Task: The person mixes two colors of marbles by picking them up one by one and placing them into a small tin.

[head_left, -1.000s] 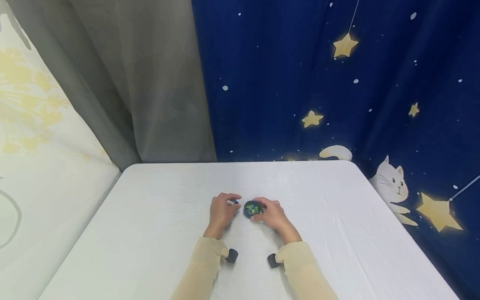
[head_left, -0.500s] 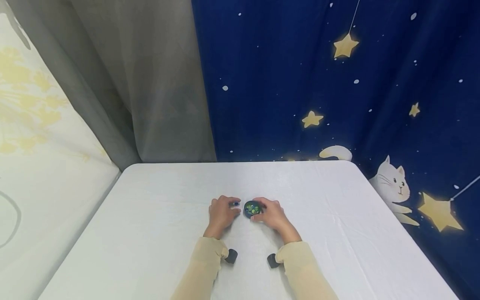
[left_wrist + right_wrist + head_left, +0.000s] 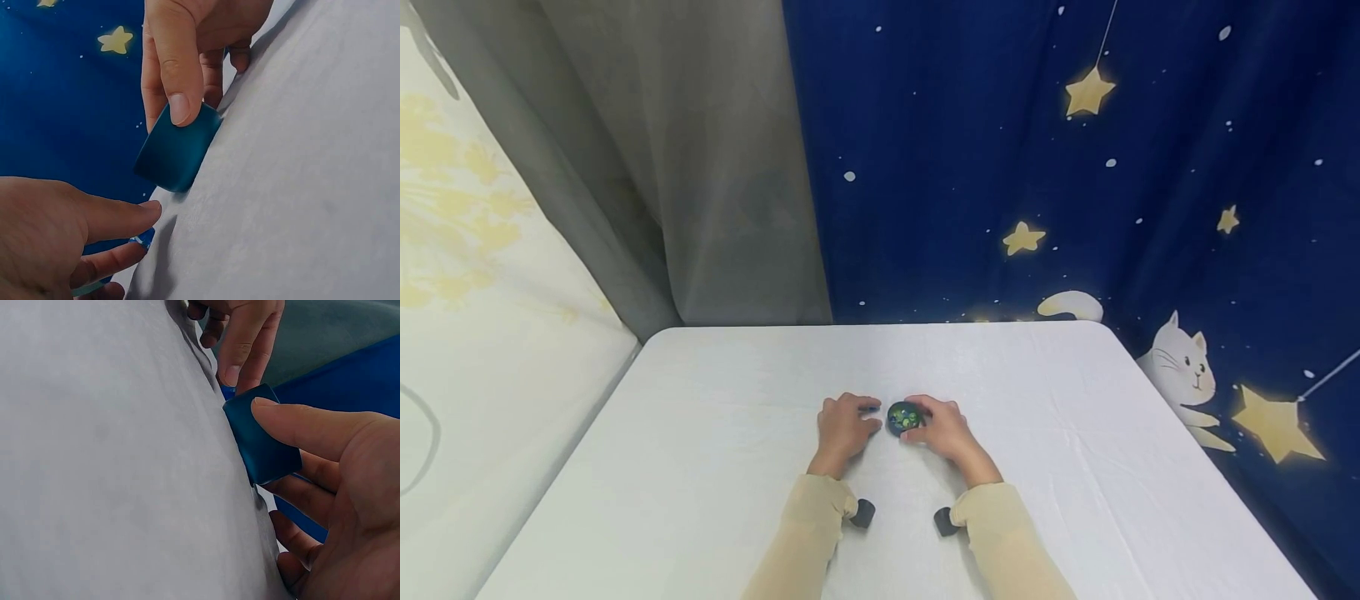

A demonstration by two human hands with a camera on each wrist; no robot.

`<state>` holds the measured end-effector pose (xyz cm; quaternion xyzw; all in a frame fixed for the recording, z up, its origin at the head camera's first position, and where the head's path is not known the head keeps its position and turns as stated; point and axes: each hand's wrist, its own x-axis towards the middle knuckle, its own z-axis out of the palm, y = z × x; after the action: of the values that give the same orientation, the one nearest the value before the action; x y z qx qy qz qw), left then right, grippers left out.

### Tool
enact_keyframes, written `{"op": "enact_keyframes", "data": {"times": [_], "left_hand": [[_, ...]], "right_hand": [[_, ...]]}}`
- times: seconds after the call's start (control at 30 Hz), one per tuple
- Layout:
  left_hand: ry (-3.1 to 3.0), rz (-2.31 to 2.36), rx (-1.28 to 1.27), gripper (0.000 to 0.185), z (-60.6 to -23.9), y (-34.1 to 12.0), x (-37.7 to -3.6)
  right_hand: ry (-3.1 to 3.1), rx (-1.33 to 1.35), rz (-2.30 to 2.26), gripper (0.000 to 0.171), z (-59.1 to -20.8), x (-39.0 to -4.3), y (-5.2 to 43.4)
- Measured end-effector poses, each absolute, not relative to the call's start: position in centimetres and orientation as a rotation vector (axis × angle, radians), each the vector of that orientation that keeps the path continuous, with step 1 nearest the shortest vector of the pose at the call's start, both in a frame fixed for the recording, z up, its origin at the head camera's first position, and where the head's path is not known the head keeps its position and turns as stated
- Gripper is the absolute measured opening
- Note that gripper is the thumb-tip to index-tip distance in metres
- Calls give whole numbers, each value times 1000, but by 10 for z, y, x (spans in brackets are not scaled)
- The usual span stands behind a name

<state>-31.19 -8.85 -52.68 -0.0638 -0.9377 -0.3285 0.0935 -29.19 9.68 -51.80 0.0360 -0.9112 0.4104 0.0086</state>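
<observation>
Near the middle of the white table, my right hand (image 3: 950, 432) grips a small round piece (image 3: 903, 419), like a tin or thick disc. Its face is dark with green and blue spots, and its side is smooth teal (image 3: 262, 440). Thumb on one side and fingers on the other, that hand holds the disc's right edge. Just left of it, my left hand (image 3: 842, 427) has thumb and index finger curled toward the disc without touching it. A tiny shiny blue piece (image 3: 144, 238) with whitish marks sits between those fingertips, mostly hidden; its kind cannot be told.
The white-covered table (image 3: 737, 492) surrounds both hands. A grey curtain (image 3: 730, 167) and a blue curtain (image 3: 940, 150) printed with stars and a cat hang behind it. A black block (image 3: 863, 513) is strapped at the left cuff, another black block (image 3: 946, 522) at the right.
My left thumb has moved away from the index finger, and the tiny blue piece has become harder to see beneath the index finger. The right hand and disc stay almost still.
</observation>
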Motion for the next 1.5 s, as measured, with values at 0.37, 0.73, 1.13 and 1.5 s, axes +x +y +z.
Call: {"op": "enact_keyframes", "data": {"times": [0.37, 0.73, 1.13, 1.5], "left_hand": [[-2743, -1000, -183, 26, -527, -88, -312], [-2668, -1076, -150, 22, -524, -87, -314], [-2519, -1135, -146, 21, -522, -87, -315], [-2442, -1193, -179, 19, -519, -86, -315]], "right_hand": [[-2842, 111, 1285, 57, -518, -291, 97], [-2845, 116, 1271, 57, -518, -291, 97], [-2849, 111, 1284, 57, -519, -290, 98], [-2848, 120, 1275, 56, -520, -290, 98]]}}
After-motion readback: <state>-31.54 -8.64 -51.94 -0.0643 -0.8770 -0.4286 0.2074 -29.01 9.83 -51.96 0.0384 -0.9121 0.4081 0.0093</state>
